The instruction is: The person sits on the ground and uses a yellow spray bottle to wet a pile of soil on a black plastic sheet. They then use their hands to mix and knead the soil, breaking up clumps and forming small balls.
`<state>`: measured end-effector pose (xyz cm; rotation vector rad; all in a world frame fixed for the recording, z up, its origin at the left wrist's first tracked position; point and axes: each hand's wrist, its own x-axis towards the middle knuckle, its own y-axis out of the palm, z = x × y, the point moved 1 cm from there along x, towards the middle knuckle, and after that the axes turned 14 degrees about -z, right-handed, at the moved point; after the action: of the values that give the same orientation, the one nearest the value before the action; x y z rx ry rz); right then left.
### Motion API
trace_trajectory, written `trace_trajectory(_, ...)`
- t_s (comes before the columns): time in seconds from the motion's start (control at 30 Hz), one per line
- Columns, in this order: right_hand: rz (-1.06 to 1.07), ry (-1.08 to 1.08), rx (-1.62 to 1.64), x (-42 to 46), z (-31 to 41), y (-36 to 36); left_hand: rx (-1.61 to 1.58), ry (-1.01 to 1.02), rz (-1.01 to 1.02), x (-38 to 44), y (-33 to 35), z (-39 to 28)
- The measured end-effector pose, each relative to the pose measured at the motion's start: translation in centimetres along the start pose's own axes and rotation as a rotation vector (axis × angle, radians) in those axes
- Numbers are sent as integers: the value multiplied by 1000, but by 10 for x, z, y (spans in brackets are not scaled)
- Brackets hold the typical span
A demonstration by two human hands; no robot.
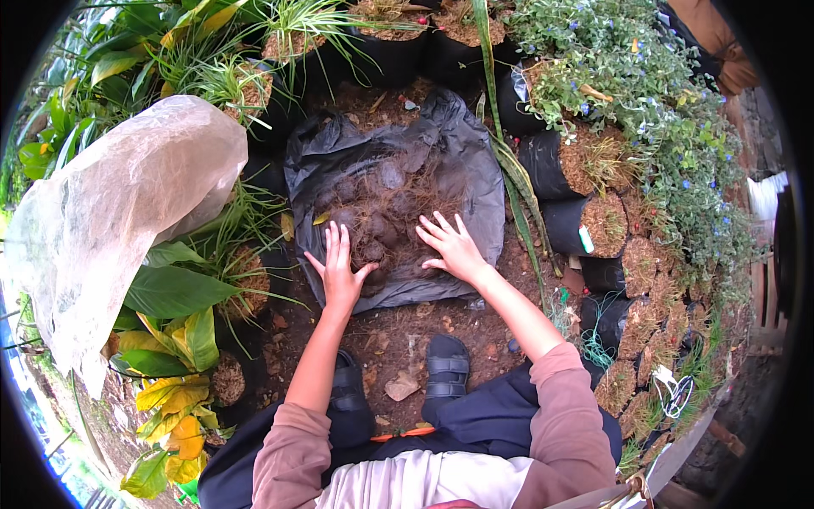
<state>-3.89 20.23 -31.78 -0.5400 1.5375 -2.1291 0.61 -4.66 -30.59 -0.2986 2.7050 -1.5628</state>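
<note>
A heap of dark brown, fibrous round lumps (381, 223) rests on a black plastic sheet (480, 210) spread over the soil. Loose coir-like fibres tangle around the lumps; what exactly they are is hard to tell. At the heap's near left edge is my left hand (337, 270), palm down, thumb apart from the fingers. My right hand (453, 248) is at the near right side, fingers spread towards the middle of the heap. Neither hand grips anything, and whether the palms touch the heap or the sheet cannot be told. A small yellow leaf (321, 219) lies by the left fingertips.
Black grow bags (552, 219) filled with brown fibre line both sides and the back. Long striped leaves (516, 172) lean beside the sheet's right edge. Whitish translucent sheeting (146, 165) covers plants at left. Green netting thread (598, 340) and a stone (402, 386) lie nearby.
</note>
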Motion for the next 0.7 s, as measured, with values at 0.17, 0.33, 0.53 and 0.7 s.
trace_trajectory(0.17,17,76,113,-2,6,-11,-22,17,22,4,-4,6)
trace_trajectory(0.33,44,67,18,-14,4,-5,15,15,62,-6,-10,1)
trace_trajectory(0.53,-90,122,6,-12,12,9,94,9,-7,-6,0,-3)
trace_trajectory(0.7,-69,99,50,-10,9,-1,102,20,25,-1,-6,-7)
